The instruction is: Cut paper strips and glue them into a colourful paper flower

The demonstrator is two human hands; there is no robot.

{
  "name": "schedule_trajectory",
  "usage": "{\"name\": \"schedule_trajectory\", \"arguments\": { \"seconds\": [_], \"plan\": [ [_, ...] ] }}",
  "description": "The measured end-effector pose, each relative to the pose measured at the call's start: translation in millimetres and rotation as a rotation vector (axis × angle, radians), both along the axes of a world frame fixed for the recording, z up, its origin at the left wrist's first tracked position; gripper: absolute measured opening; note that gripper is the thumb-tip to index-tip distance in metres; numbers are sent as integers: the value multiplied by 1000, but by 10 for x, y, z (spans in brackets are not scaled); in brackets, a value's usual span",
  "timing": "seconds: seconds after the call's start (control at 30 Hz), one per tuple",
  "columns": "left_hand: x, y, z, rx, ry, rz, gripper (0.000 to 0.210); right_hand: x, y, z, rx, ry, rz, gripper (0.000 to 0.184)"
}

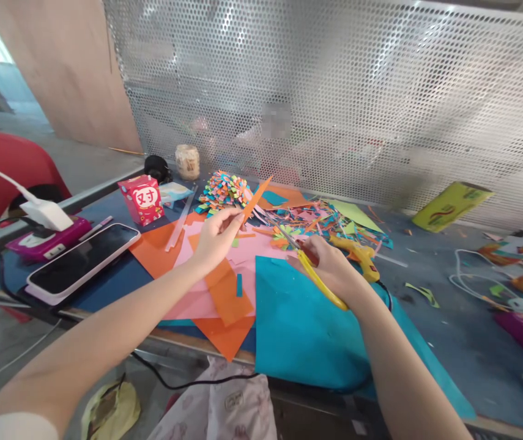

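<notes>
My left hand [221, 235] pinches an orange paper strip [257, 197], which points up and away to the right. In my right hand [323, 260] are scissors with yellow handles [318, 282]; their metal blades reach toward the strip but look apart from it. Below my hands lie a large blue paper sheet [307, 330], pink sheets [188, 290] and an orange strip of paper [227, 293] with a small blue piece on it. Just past the blades sits a small fringed paper flower [287, 237]. A yellow glue gun [357, 255] rests beside my right hand.
Behind stand a pile of fringed paper flowers [225, 190] and shredded paper scraps [320, 217], before a perforated metal panel [334, 91]. At left are a red snack box [142, 200], a phone [84, 260] and a purple power strip [50, 241]. A yellow-green box [451, 206] lies right.
</notes>
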State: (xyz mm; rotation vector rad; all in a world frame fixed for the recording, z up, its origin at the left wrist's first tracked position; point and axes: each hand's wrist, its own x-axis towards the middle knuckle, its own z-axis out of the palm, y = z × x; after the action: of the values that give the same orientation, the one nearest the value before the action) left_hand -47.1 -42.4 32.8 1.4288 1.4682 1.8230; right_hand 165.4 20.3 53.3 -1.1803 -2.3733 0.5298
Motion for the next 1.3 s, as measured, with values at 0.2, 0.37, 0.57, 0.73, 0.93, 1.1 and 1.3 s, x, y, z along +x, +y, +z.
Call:
{"name": "schedule_trajectory", "arguments": {
  "seconds": [0.2,0.37,0.57,0.73,0.93,1.1,1.3],
  "plan": [
    [10,12,-42,-28,103,-153,18,-25,-23,34,-15,22,17,38],
    [38,4,-54,-58,139,-173,17,-25,-13,17,-15,20,29,39],
    [48,-1,-62,-53,176,-191,16,-24,-8,5,-45,-15,26,40],
    [52,0,-55,-69,160,-193,16,-25,-32,38,-17,-29,6,41],
    [58,-2,-40,-65,177,-189,15,-21,-25,41,9,-52,-33,42],
    [6,23,-58,-78,162,-152,16,13,67,-23,41,-4,-92,39],
    [-9,50,-132,-181,297,-203,12,-32,266,-231,-42,126,-116,32]
  ]
}}
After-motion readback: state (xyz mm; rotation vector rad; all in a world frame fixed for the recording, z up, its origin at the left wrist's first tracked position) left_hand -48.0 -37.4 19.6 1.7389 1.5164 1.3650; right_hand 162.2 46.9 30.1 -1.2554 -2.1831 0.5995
